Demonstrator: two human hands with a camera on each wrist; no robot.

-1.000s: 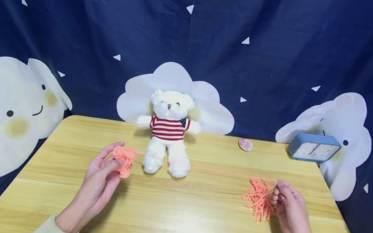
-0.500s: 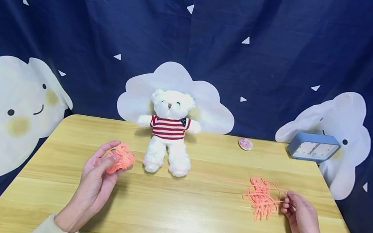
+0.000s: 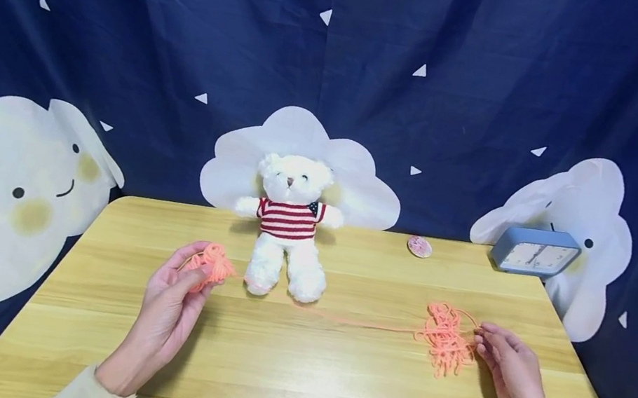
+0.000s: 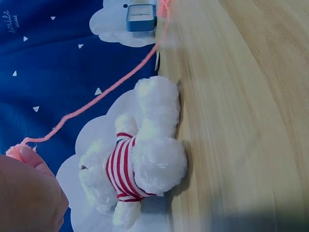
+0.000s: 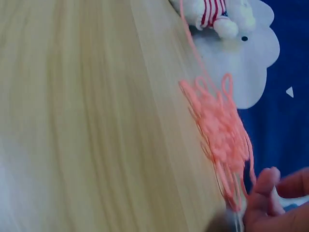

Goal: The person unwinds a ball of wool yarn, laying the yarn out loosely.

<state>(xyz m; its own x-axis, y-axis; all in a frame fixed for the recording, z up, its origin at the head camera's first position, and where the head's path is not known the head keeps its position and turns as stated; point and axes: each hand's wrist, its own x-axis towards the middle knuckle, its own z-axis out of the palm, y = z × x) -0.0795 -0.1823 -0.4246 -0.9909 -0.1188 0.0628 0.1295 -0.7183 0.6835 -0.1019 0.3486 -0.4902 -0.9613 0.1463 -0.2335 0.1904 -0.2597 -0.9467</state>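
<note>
A small wound ball of coral-orange yarn (image 3: 211, 264) sits in my left hand (image 3: 170, 297), thumb pressed on its front and fingers behind it. From it a strand (image 4: 104, 94) runs rightward, sagging, to a loose looped pile of the same yarn (image 3: 446, 341) on the wooden table. At the pile's right edge, my right hand (image 3: 509, 371) pinches a loop of yarn between thumb and fingertips. In the right wrist view that loop (image 5: 250, 162) reaches down to the fingertips (image 5: 266, 180). The strand passes close in front of a white teddy bear's feet (image 3: 285, 282).
The teddy bear in a striped shirt (image 3: 288, 221) sits at the table's back edge. Right of it lie a small round pink patterned disc (image 3: 419, 247) and a blue clock (image 3: 535, 253). A dark blue curtain with clouds (image 3: 369, 58) hangs behind the table (image 3: 287, 378).
My right hand moved right with the yarn, then slightly back left toward the pile. The strand between the hands went from taut to slack and lower. The ball turned a little in my left hand.
</note>
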